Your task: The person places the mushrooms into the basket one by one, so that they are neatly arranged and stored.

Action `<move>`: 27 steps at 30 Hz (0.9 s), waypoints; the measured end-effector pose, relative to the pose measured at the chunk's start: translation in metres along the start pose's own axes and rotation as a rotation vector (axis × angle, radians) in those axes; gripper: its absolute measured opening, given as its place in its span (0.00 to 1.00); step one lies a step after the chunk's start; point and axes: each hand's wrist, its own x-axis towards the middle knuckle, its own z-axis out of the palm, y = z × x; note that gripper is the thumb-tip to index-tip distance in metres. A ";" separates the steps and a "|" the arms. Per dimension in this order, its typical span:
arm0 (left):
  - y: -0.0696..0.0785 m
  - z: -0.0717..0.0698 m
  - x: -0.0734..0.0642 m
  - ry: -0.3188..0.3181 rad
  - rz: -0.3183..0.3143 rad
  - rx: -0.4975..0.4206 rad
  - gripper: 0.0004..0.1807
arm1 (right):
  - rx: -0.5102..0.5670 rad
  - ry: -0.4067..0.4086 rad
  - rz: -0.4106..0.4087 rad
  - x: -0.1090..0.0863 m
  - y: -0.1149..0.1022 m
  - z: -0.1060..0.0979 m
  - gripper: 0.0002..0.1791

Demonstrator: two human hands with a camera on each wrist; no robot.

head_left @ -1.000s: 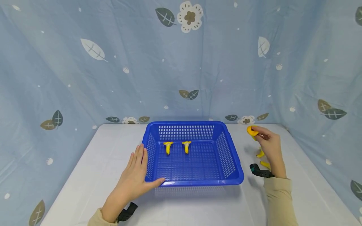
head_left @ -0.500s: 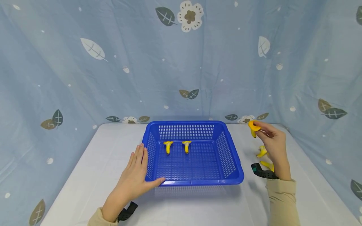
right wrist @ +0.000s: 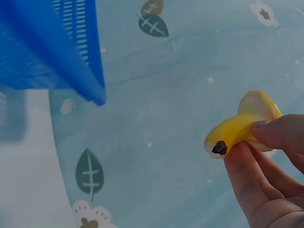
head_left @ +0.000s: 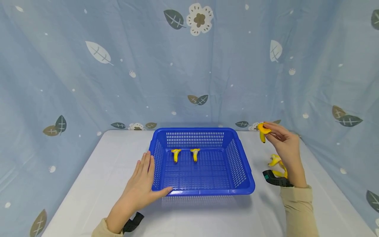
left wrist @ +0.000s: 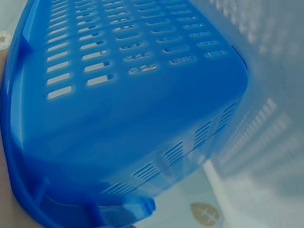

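A blue plastic basket [head_left: 207,192] with slotted walls stands on the table in the head view. My left hand [head_left: 139,186] rests on its near left corner, fingers straight along the left rim and thumb over the front rim. Two toy banana peels, a left one [head_left: 176,155] and a right one [head_left: 195,154], lie on the basket floor, flared ends away from me. To the right of the basket, raised above the table, my right hand [head_left: 285,144] pinches another toy banana peel [right wrist: 232,130] between thumb and fingers. Its black tip shows in the right wrist view.
More yellow peels [head_left: 275,160] lie on the white table [head_left: 118,148] below my right hand, partly hidden by the wrist and its black camera mount [head_left: 275,179]. A blue curtain [head_left: 189,72] with leaf prints hangs behind the table and along both sides.
My right hand has lifted slightly and moved a little right, turning the held toy banana peel so its tip points down. The left hand and basket stay in place.
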 end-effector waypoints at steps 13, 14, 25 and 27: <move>0.000 0.000 0.000 -0.005 0.003 0.007 0.70 | 0.106 -0.014 -0.072 0.020 -0.038 0.023 0.17; 0.000 0.000 0.000 -0.007 0.001 0.005 0.69 | 0.131 -0.017 -0.076 0.022 -0.040 0.025 0.17; 0.000 0.000 0.000 -0.006 0.005 0.013 0.70 | 0.097 -0.055 -0.050 0.037 -0.065 0.062 0.17; -0.001 0.001 0.000 -0.006 0.008 0.012 0.70 | 0.082 -0.072 -0.038 0.040 -0.066 0.071 0.16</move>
